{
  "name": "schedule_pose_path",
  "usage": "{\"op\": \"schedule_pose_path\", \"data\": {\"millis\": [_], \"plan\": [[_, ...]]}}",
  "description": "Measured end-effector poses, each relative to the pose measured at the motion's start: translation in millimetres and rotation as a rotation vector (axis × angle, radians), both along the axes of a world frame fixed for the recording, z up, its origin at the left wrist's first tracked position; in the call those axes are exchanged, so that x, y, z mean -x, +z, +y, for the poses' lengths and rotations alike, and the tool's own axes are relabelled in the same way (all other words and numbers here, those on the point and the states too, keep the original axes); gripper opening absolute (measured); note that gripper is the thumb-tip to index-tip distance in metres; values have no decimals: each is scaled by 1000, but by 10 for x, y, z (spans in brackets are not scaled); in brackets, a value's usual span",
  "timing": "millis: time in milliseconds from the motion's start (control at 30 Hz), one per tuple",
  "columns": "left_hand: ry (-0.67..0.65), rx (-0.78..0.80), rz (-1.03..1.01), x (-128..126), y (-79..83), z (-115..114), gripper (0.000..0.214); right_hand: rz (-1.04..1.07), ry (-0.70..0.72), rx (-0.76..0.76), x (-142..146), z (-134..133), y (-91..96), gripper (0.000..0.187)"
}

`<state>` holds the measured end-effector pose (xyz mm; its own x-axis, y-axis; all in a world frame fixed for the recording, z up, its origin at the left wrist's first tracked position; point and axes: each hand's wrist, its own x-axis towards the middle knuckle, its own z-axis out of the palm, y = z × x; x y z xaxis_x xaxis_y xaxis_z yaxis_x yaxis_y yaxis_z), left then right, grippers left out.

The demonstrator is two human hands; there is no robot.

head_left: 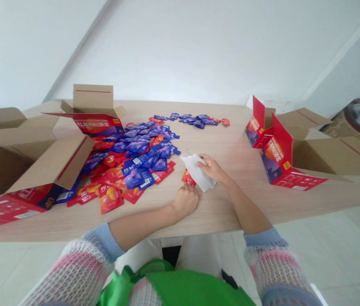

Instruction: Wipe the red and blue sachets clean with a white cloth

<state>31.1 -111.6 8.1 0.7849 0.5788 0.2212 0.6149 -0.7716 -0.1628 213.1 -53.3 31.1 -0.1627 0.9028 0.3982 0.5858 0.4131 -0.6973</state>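
My right hand (211,167) is closed on a white cloth or tissue (198,174), pinched between thumb and fingers just above the table. Directly left of it, my left hand (186,201) has its fingers curled at the lower edge of a red-orange sachet (188,177). The white sheet partly covers that sachet. To the left of both hands spreads a large pile of blue sachets (133,177) and red sachets (111,197), overlapping each other.
Open cardboard boxes stand at the left, one in front (29,195) and one behind (97,123). Two open red boxes (275,157) are at the right. A small row of sachets (199,120) lies at the back of the wooden table (227,144), near the white wall.
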Motion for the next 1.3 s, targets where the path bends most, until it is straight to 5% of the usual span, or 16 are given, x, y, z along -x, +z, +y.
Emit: {"op": "schedule_pose_path", "data": {"millis": [100,233,533,767,933,1067,1200,1300], "plan": [[11,45,-5,-5,-21,10,37,-266,113,72,208,-66,-123,46],[26,97,-33,-49,-15,88,38,-567,3,132,335,-64,-266,48],[54,179,-44,-147,86,222,44,-534,-593,124,325,170,-280,43],[46,166,-7,-80,44,190,43,-480,-696,211,-87,213,-150,34],[67,116,-64,34,53,134,51,-369,-574,103,-302,82,6,37],[87,135,-45,39,97,124,57,-305,-233,-3,-182,13,24,35],[17,148,13,-6,91,147,50,-476,42,34,49,-22,-43,28],[13,161,59,-35,96,155,44,-608,94,112,163,-19,-64,31]]}}
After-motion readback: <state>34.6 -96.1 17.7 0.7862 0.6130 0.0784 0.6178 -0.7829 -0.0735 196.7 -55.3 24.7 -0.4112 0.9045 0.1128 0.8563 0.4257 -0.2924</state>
